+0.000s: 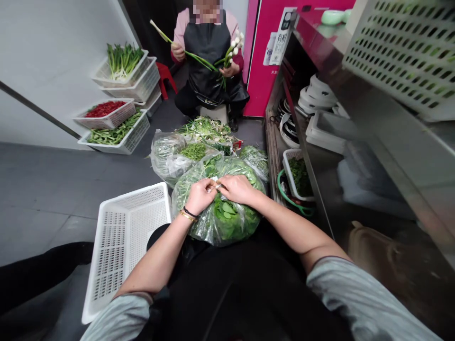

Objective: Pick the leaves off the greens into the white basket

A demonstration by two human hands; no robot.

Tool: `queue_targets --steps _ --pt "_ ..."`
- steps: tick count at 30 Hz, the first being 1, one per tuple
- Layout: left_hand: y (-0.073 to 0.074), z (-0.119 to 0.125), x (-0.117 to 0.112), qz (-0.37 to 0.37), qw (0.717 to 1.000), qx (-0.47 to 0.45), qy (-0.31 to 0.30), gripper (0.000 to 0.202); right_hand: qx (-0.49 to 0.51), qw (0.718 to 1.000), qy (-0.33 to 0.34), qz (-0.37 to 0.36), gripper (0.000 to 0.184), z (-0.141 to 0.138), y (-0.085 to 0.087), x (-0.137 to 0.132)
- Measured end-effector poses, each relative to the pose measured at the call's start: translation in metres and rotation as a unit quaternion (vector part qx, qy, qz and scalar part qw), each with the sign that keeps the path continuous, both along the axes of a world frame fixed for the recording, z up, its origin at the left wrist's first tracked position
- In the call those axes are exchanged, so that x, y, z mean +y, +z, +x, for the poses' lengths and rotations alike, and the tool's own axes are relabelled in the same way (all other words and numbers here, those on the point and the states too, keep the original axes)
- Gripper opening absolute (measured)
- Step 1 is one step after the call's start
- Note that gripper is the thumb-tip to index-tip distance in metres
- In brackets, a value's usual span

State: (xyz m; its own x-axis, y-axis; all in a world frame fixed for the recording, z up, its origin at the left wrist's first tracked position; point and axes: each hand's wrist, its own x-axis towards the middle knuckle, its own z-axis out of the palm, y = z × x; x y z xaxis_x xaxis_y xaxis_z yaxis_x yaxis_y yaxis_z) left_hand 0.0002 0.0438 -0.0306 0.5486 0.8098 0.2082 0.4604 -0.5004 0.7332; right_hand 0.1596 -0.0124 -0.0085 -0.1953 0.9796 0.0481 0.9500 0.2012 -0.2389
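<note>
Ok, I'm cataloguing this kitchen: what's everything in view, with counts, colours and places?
bag of greens: 1, clear and green, centre
floor basket: 1, white, left
stacked baskets: several, white, back left
chillies: many, red, stacked basket
scallions: many, green-white, topmost basket
stool: 1, red, beside baskets
co-worker: 1, pink and black clothes, opposite
floor vegetables: several, green, beyond bag
cabinet: 1, pink, back right
counter: 1, grey, right
crate: 1, whitish, on counter
dishes: several, mostly white, below counter
left hand: 1, bare, bag's top
right hand: 1, bare, bag's top

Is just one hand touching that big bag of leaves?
No, the left hand and right hand both pinch the top of the clear bag.
</note>
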Motion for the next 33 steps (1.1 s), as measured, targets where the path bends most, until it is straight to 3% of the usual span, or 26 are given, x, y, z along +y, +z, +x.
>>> queue_targets --steps 4,9,12,18,21,23,27,30,33 --pt "-0.004 0.001 -0.004 -0.036 0.998 -0.051 0.017 0.013 -0.020 1.000 -0.021 -0.004 0.027 -0.006 0.000 0.000" --pt "-0.001 0.002 -0.004 -0.106 0.988 -0.108 0.016 0.014 -0.024 0.998 -0.029 0.042 0.026 -0.006 -0.008 -0.002" --pt "0.007 0.002 0.001 -0.129 0.989 -0.072 0.007 0.019 -0.025 0.997 -0.015 0.073 0.025 -0.004 -0.015 -0.002" --pt "0.023 0.009 0.009 -0.009 0.994 0.094 -0.062 0.015 -0.040 0.991 0.010 0.131 0.025 -0.002 -0.024 -0.001" --pt "0.022 0.014 0.007 0.073 0.989 0.110 -0.067 0.017 -0.037 0.988 0.000 0.150 0.023 -0.001 -0.025 -0.002" --pt "0.018 0.016 0.007 0.084 0.990 0.090 -0.062 0.020 -0.032 0.986 -0.010 0.162 0.022 0.000 -0.026 -0.003" --pt "0.008 0.016 0.011 -0.054 0.998 0.002 -0.032 0.017 -0.024 0.979 -0.010 0.203 0.018 0.002 -0.029 -0.004" --pt "0.005 0.015 0.014 -0.180 0.981 -0.068 -0.012 0.016 -0.003 0.969 0.009 0.246 0.020 0.005 -0.033 -0.004" --pt "0.008 0.013 0.014 -0.259 0.959 -0.118 -0.007 0.016 0.043 0.959 0.030 0.278 0.021 0.009 -0.037 -0.003"
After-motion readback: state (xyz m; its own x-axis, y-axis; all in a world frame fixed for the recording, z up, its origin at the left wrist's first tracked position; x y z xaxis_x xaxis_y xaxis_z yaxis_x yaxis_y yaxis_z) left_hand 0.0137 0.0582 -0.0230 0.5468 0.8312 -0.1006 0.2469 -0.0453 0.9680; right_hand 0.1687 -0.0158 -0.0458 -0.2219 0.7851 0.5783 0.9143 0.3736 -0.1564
